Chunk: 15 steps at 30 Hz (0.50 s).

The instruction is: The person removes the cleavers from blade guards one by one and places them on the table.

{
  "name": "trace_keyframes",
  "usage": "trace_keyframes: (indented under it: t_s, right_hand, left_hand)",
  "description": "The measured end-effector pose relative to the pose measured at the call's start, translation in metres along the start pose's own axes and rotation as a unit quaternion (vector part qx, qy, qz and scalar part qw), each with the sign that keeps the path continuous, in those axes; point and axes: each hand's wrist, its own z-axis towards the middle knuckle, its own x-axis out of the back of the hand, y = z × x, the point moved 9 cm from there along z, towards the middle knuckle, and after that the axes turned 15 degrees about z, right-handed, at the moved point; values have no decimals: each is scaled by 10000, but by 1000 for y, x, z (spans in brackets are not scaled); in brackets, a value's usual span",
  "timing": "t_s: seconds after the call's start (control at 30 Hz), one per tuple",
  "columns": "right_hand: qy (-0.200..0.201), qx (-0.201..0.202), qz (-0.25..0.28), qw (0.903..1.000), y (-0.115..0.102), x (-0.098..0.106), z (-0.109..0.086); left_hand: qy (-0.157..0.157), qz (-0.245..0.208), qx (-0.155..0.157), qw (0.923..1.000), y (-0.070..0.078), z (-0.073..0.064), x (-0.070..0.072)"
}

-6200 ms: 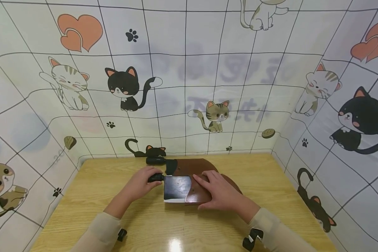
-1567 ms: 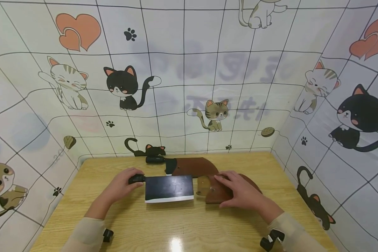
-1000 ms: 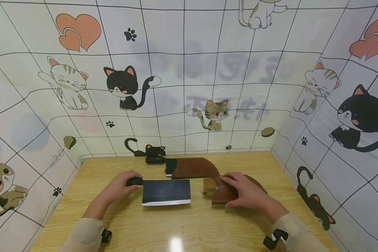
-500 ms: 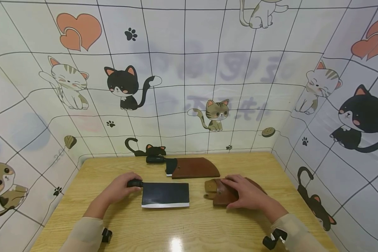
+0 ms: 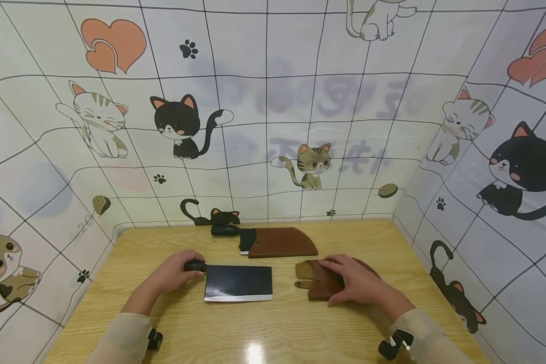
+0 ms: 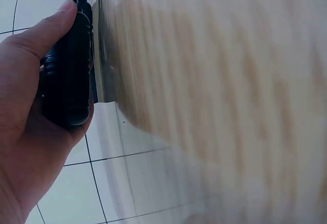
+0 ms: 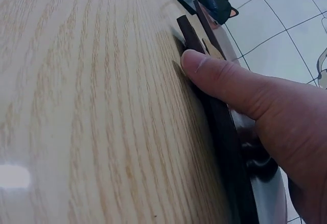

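My left hand grips the black handle of a cleaver. The cleaver's dark rectangular blade points right, flat and low over the table, its bright edge towards me. To the right, my right hand holds a brown leather sheath from above, thumb on its near edge. A tan strap sticks out at the sheath's left end. In the right wrist view the thumb presses the sheath's dark edge. The fingers hide much of the sheath, and a gap separates blade and sheath.
Behind them a second cleaver lies in a brown sheath, its black handle pointing left. The wooden table meets a cat-patterned cloth wall at the back and on both sides.
The blade, first partly inside the sheath, came out as my left hand moved left and my right hand took the sheath right. Both then shifted slightly nearer to me.
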Motion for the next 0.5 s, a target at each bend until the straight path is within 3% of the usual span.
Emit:
trace_keyframes:
  t_s: [0.3,0.5]
  right_hand:
    - [-181,0,209,9996,2,-2,-1]
    - [-283,107,290,9991,3,-5,-2]
  left_hand:
    - [-329,-160,372,9986,-6,0,-7]
    - [-381,-230,416,9981,-6,1,-7]
